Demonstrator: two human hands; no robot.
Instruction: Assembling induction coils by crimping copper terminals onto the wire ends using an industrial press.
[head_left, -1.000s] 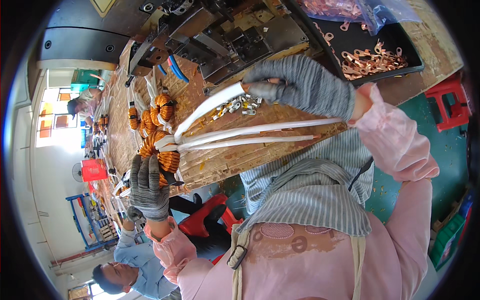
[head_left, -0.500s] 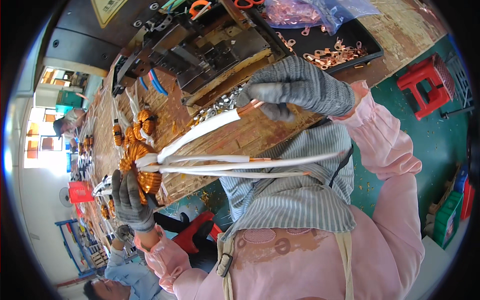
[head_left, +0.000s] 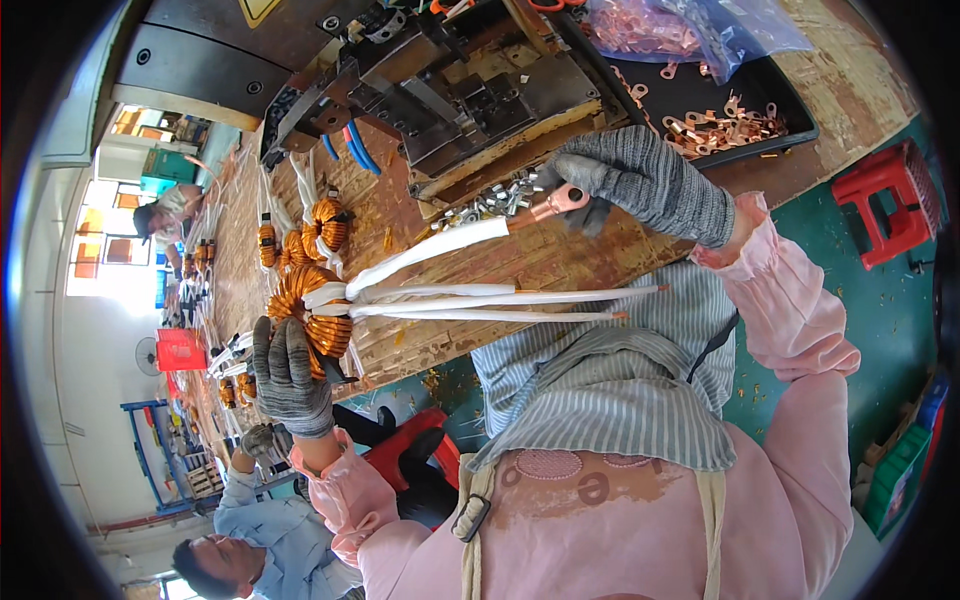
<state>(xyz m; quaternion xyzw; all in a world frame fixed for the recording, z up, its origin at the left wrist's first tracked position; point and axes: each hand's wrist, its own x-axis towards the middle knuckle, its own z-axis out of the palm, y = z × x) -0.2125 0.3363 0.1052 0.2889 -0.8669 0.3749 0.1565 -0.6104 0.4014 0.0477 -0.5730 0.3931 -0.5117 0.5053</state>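
My left hand (head_left: 292, 378) is wrapped round a copper-wound ring coil (head_left: 312, 308) at the bench's front edge. Several white-sleeved leads (head_left: 440, 248) run rightward from this coil. The thickest lead has a bare copper end. There a copper ring lug (head_left: 565, 199) lines up with the wire; whether it is fully seated I cannot tell. My right hand (head_left: 640, 180), in a grey knitted glove like the left, pinches around the lug and wire end, its fingertips partly hidden. The thinner leads stretch out over my striped apron (head_left: 610, 390).
Beyond my hands stands a dark metal press (head_left: 470, 115), with silver terminals (head_left: 490, 203) heaped before it. A black tray (head_left: 790, 140) holds copper lugs and a plastic bag (head_left: 700, 30). More coils (head_left: 325, 225) lie left. A co-worker (head_left: 270, 540) sits nearby; a red stool (head_left: 885, 200) stands right.
The copper lug now shows at the thick lead's end, where earlier only bare wire showed under my right fingers. The whole view has shifted slightly; my left hand keeps its hold on the coil.
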